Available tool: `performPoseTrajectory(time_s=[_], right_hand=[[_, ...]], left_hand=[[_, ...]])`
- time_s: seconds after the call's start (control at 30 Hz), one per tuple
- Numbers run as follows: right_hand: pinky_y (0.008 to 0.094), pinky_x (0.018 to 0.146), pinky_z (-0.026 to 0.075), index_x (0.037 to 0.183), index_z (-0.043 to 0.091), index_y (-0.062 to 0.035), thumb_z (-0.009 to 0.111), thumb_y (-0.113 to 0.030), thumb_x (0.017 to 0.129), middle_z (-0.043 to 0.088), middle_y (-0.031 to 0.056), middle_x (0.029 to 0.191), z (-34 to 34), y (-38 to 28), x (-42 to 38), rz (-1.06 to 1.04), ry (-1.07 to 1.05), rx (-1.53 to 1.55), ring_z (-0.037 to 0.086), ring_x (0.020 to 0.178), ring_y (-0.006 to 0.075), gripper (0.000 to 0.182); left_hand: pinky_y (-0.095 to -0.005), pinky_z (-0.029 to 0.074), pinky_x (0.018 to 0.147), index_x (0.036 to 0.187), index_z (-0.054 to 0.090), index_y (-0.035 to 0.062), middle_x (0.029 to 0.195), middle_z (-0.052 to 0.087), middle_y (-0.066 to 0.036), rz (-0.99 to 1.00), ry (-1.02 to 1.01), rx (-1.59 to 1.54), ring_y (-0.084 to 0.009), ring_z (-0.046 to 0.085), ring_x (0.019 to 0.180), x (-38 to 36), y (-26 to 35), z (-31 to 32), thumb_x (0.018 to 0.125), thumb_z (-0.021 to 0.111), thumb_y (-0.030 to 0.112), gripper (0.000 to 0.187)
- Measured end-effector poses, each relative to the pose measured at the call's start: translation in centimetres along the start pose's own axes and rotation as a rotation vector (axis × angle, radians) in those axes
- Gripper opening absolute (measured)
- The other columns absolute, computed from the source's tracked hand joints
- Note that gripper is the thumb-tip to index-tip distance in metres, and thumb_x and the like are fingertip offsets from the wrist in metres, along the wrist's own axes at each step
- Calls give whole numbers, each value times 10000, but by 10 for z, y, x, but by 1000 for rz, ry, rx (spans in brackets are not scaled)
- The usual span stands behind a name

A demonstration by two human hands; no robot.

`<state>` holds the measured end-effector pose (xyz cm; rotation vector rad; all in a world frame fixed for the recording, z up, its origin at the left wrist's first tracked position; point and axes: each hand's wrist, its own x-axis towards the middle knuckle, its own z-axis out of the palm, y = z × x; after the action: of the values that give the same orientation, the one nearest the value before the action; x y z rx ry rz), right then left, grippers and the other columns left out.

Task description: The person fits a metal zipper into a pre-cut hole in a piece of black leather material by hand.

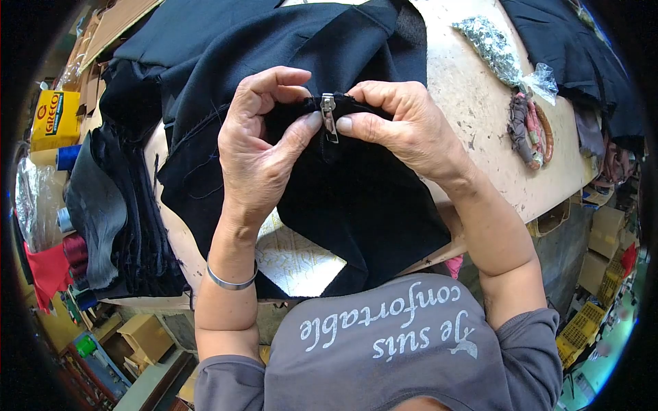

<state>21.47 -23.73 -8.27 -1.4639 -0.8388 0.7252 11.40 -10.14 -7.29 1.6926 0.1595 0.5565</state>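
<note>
A silver zipper slider (328, 104) with its hanging pull tab (332, 130) sits at the top edge of a black cloth piece (356, 198). My left hand (259, 137) pinches the black edge just left of the slider, its thumb tip touching or nearly touching the metal. From the other side my right hand (404, 127) grips the edge, with the index finger behind the cloth and the thumb beside the pull tab. Both hands hold the cloth raised toward me. A white patterned lining (298, 257) shows below my left wrist. The fingertips behind the cloth are hidden.
More black cloth (274, 48) covers the table (473, 96). Stacked dark pieces (130, 212) lie at left, near thread spools (67, 157) and a yellow box (56, 116). At right are a plastic bag of small metal parts (486, 44) and a fabric-wrapped ring (531, 133).
</note>
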Motion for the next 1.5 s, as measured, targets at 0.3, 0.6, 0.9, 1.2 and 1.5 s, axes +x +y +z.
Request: performPoseTrajectory(time_s=[0.3, 0.6, 0.9, 1.2, 1.5], right_hand=[[188, 559, 369, 821, 613, 3, 568, -112, 765, 531, -24, 626, -2, -1, 1, 9, -75, 114, 453, 603, 32, 136], [195, 518, 355, 772, 608, 0, 608, -139, 751, 504, -28, 582, -1, -2, 0, -28, -15, 58, 438, 567, 35, 140], [197, 514, 366, 782, 603, 11, 617, -133, 746, 510, -14, 577, -1, 1, 1, -71, -1, 28, 448, 563, 39, 149], [240, 574, 439, 818, 609, 14, 584, -76, 732, 608, 101, 673, 3, -7, -3, -188, 85, -192, 566, 603, 128, 127], [316, 647, 432, 784, 596, 22, 572, -94, 714, 587, 144, 671, 1, -7, -1, -374, 63, -400, 560, 646, 233, 137]], left_hand=[[-225, 417, 766, 872, 568, -3, 867, 564, -51, -11, -135, 93, -118, 529, 824, 1, 6, -10, 682, 600, -50, 199], [-231, 419, 771, 867, 540, 7, 845, 554, -50, 89, -56, 131, -125, 540, 820, 0, 1, -5, 648, 603, -73, 241], [-238, 449, 692, 832, 534, 38, 762, 561, -39, 216, 28, 334, -132, 565, 712, -2, 0, 0, 641, 627, -46, 229], [-236, 446, 675, 819, 543, 8, 770, 567, -56, 293, 30, 421, -148, 566, 700, -3, 5, 3, 643, 625, -47, 201], [-242, 441, 679, 785, 583, 7, 790, 567, -71, 217, -68, 366, -154, 558, 737, 2, 8, 2, 666, 658, 36, 144]])
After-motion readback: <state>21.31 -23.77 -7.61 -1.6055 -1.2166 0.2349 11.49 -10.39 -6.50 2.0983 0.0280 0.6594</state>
